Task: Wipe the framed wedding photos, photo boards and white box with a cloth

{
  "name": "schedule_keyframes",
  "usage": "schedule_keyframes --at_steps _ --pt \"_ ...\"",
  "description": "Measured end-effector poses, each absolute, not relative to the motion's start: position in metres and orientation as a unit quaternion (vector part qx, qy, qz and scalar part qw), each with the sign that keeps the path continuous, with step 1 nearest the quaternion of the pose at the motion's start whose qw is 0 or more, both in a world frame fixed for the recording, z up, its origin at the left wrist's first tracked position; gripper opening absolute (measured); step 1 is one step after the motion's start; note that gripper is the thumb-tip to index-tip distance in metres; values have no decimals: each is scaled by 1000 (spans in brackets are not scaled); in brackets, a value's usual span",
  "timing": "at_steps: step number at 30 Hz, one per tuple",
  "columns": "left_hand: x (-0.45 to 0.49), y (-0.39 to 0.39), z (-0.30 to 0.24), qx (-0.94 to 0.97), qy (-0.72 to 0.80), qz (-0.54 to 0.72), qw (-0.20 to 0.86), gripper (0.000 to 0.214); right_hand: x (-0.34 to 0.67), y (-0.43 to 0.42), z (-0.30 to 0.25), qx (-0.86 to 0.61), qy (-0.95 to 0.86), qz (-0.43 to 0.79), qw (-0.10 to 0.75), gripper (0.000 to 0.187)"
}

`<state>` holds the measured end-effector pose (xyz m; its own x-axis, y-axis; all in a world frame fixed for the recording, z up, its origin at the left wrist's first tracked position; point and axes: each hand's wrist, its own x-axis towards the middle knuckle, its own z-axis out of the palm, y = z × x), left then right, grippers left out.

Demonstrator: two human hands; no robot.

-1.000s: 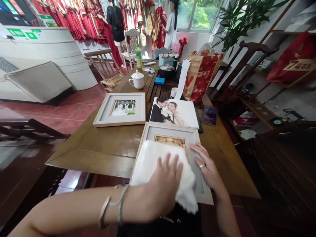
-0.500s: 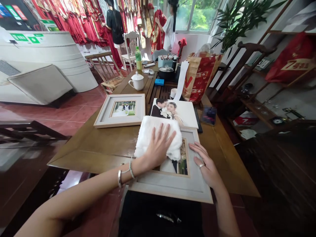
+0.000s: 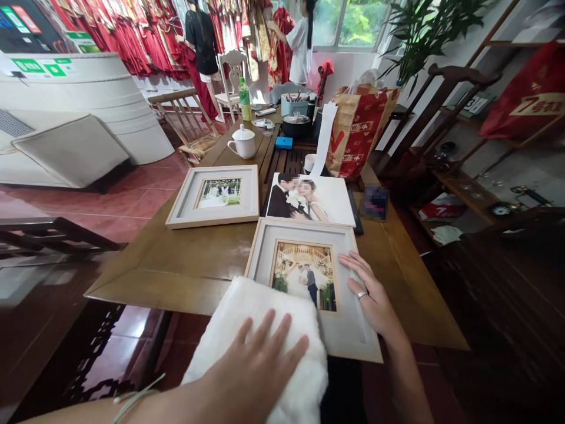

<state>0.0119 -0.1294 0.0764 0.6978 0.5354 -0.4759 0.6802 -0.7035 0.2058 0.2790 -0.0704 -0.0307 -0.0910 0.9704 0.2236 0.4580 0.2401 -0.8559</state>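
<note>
My left hand (image 3: 260, 359) lies spread on top of a thick white cloth (image 3: 238, 312), fingers apart. The cloth covers the lower left corner of a pale wooden picture frame (image 3: 371, 347) and hangs past its near edge. Inside that frame is a photo (image 3: 304, 265) of a couple in front of stairs. My right hand (image 3: 373, 294), with a ring, rests on the frame's right border, fingers stretched out over it. Beyond lies a larger couple portrait (image 3: 338, 203). To the left, a second framed photo (image 3: 212, 221) lies on the wooden table (image 3: 189, 265).
Behind the frames stand a white lidded cup (image 3: 243, 144), a small blue box (image 3: 283, 143), a green-capped bottle (image 3: 245, 100) and a red-brown paper bag (image 3: 357, 135). Two people stand near hanging red garments (image 3: 154, 41). A wooden chair (image 3: 185, 123) is at the table's left.
My left hand has slid the cloth toward me and down left, from the frame's upper part to its near edge, uncovering the photo. My right hand stays on the frame's border.
</note>
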Motion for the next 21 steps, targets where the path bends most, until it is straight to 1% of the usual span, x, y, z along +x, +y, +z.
schedule_keyframes --at_steps 2,4,8,12,16,19,21 --pt "8 -132 86 901 333 -189 205 91 279 -70 -31 -535 -670 307 414 35" --pt "7 -122 87 898 354 -178 193 91 280 -70 -31 -537 -670 305 412 35" --pt "12 -79 65 901 398 -120 123 98 280 -70 -31 -537 -672 308 406 36" --pt "18 -40 46 879 469 -36 81 91 280 -71 -30 -538 -669 313 406 36" --pt "19 -19 43 859 509 26 40 87 279 -71 -29 -543 -664 317 406 37" --pt "16 -12 44 852 521 34 25 83 279 -71 -28 -541 -663 318 408 37" --pt "13 -15 46 861 508 11 32 85 278 -71 -28 -543 -661 318 409 37"
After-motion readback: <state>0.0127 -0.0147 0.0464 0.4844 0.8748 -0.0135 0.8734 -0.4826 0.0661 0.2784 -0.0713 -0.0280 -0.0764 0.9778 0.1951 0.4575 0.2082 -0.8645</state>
